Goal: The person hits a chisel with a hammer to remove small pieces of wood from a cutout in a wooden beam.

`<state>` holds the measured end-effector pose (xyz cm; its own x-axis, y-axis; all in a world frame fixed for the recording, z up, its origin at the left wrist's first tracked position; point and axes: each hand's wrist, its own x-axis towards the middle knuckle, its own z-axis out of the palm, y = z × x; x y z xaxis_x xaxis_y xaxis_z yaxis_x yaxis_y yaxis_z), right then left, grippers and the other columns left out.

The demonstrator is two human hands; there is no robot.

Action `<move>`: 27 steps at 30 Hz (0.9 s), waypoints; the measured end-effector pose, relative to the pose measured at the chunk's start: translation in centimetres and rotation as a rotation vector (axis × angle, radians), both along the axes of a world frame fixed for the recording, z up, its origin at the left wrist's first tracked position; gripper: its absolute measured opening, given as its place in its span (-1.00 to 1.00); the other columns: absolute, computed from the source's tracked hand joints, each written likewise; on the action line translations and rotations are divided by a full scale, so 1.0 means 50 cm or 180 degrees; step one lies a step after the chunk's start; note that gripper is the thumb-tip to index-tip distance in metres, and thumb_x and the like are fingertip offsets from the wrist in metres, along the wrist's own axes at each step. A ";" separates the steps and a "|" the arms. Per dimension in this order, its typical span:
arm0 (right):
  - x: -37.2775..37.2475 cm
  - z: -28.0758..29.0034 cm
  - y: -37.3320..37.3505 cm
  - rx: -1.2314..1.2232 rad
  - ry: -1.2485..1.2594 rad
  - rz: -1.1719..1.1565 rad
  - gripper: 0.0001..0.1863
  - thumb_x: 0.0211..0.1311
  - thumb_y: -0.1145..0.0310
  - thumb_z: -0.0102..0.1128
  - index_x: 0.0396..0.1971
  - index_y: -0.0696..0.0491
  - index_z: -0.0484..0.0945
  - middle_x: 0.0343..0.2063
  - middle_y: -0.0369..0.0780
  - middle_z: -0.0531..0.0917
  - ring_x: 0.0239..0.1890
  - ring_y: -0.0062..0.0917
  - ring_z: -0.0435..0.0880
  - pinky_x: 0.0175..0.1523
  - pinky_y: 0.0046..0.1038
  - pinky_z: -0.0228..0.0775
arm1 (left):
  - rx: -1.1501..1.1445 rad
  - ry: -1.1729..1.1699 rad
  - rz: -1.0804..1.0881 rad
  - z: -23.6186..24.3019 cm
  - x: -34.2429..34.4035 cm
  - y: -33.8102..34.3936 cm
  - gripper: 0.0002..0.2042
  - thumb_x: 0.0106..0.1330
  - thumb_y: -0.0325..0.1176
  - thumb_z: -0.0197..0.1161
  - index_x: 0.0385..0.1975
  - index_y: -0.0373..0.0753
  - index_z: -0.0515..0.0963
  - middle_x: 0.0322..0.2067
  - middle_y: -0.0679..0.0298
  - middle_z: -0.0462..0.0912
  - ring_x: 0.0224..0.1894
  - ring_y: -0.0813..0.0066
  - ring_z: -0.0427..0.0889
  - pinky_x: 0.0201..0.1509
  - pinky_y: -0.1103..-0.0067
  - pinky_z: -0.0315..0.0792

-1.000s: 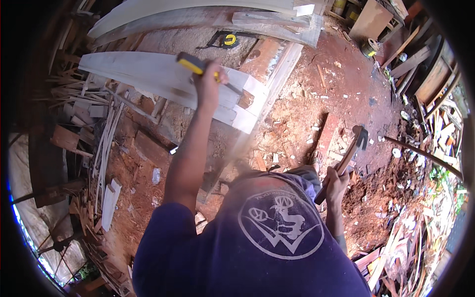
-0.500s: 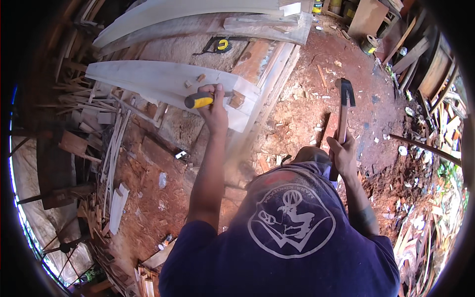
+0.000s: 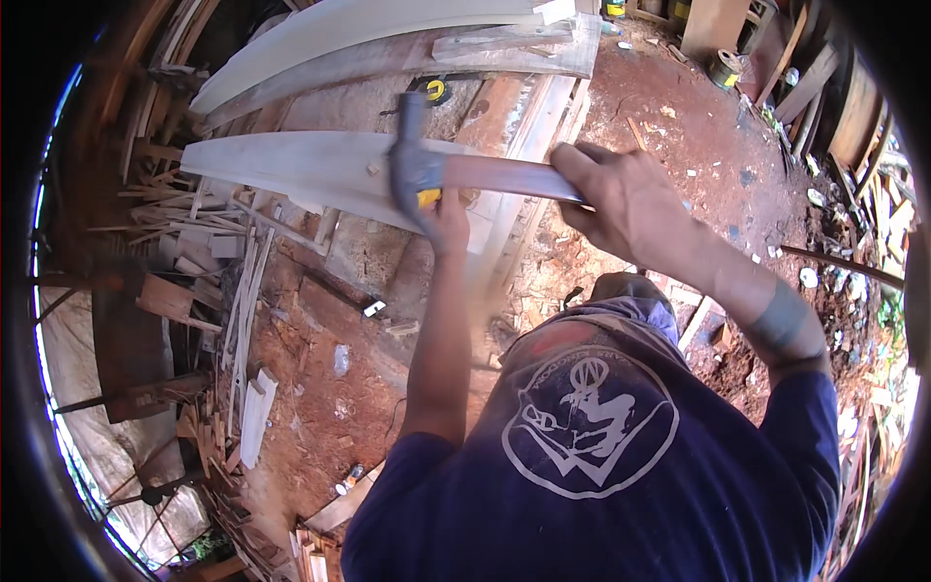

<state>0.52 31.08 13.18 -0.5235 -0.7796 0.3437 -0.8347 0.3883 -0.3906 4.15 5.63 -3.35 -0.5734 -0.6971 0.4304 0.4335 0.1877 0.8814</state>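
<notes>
My right hand point(image 3: 626, 199) is closed round the handle of a hammer point(image 3: 499, 175), whose dark head lies over my left hand in the view. My left hand point(image 3: 451, 218) grips a yellow-and-black chisel point(image 3: 427, 197) at the end of a long pale tapered board point(image 3: 272, 167); the hammer hides much of the chisel and the fingers. Whether the hammer touches the chisel I cannot tell. The board lies on a rough timber frame point(image 3: 529, 126). Beyond it rests a yellow-and-black tape measure point(image 3: 436, 91).
A curved pale board point(image 3: 339, 29) lies at the back. Loose strips and offcuts point(image 3: 242, 359) are piled to my left. Wood scraps litter the reddish dirt floor point(image 3: 689, 126), and a metal can point(image 3: 725, 70) stands at the back right among leaning boards. A bar point(image 3: 834, 259) juts in from the right.
My right hand has swung the hammer up and leftward from low at the right to over my left hand. My left hand has moved a little right and down, still on the chisel.
</notes>
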 end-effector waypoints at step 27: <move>-0.048 0.110 -0.109 -0.1019 0.0278 0.0429 -0.68 0.22 0.38 0.19 -0.05 0.15 0.46 -0.57 0.01 0.66 -0.44 -0.04 0.73 -0.27 -0.11 0.62 | -0.0246 -0.0265 0.0281 0.055 -0.052 -0.017 -0.82 0.35 -0.46 0.30 -0.20 -0.46 0.53 -0.25 0.18 0.64 -0.18 0.50 0.58 -0.02 0.54 0.48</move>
<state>-1.88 25.62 18.66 -0.3811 -0.6852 0.6206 -0.9057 0.1419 -0.3995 1.54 4.79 -0.60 -0.5473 -0.7130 0.4383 0.3381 0.2907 0.8951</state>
